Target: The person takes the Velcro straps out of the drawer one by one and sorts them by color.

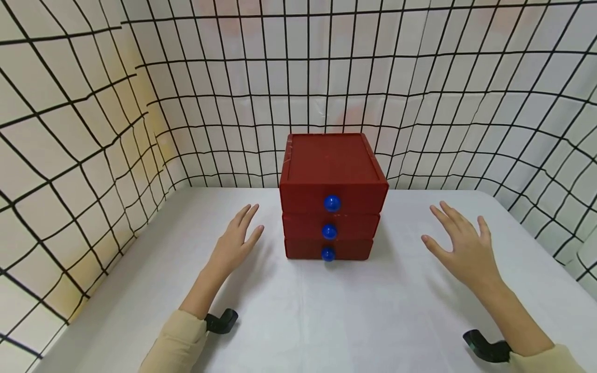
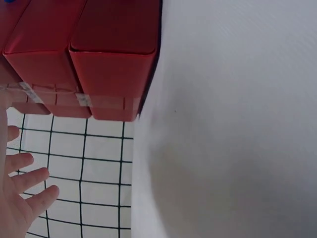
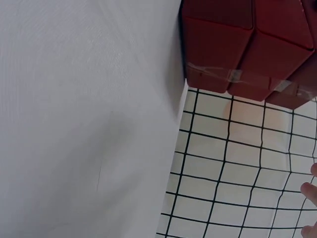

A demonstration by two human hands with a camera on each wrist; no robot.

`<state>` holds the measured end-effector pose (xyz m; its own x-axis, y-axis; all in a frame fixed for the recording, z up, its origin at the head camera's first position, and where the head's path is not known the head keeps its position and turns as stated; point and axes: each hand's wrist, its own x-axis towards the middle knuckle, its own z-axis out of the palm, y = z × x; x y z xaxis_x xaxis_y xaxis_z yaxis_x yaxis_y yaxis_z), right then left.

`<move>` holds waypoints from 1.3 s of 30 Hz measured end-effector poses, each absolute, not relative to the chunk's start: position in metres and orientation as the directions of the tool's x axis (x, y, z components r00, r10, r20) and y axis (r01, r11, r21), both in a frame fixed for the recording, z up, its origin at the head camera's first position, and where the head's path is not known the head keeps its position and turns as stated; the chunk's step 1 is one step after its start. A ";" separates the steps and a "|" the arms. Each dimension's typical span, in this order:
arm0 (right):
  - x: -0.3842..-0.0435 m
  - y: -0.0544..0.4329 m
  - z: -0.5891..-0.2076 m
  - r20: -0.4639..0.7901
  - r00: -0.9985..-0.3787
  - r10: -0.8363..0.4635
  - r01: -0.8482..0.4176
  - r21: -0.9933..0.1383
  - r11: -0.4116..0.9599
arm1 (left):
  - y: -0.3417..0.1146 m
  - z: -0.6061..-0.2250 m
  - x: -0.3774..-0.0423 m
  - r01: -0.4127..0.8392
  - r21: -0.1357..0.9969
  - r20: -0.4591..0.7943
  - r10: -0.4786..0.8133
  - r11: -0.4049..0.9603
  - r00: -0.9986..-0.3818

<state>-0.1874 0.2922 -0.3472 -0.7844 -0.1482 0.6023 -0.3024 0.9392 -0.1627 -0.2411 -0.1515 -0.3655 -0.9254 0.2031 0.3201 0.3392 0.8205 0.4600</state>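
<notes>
A red box of three stacked drawers (image 1: 333, 160) stands on the white table, each drawer front bearing a round blue knob (image 1: 332, 203). All three drawers look closed. To its left, my left hand (image 1: 232, 243) hovers over the table with fingers extended, touching nothing. On the other side my right hand (image 1: 464, 251) is held above the table, fingers spread, also apart from the box. In the left wrist view the drawers' side (image 2: 109, 74) shows clear tape across it. The right wrist view catches the opposite side (image 3: 213, 49) and only a few fingertips (image 3: 309, 191).
A black wire grid (image 1: 308, 77) with white sheeting behind encloses the back and both sides of the white table (image 1: 298, 321). Black wrist-worn pieces (image 1: 222, 321) sit at both sleeve cuffs.
</notes>
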 end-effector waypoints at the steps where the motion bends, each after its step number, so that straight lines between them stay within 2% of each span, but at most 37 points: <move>1: -0.187 0.291 -0.347 0.606 -0.781 -0.151 -0.306 -0.160 0.939 | -0.151 -0.365 -0.241 0.347 0.466 0.327 0.206 0.814 -0.922; 30: -0.191 0.268 -0.349 0.679 -0.707 -0.197 -0.418 -0.177 0.891 | -0.135 -0.361 -0.245 0.447 0.506 0.446 0.220 0.738 -0.868; 39: -0.194 0.260 -0.349 0.721 -0.656 -0.223 -0.455 -0.143 0.879 | -0.129 -0.359 -0.246 0.487 0.525 0.487 0.223 0.699 -0.845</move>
<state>-0.1938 0.2595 -0.3488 -0.6564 -0.2229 0.7208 -0.4553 0.8788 -0.1428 -0.2456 -0.1286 -0.3592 -0.8446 0.2227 0.4868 0.4866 0.6986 0.5246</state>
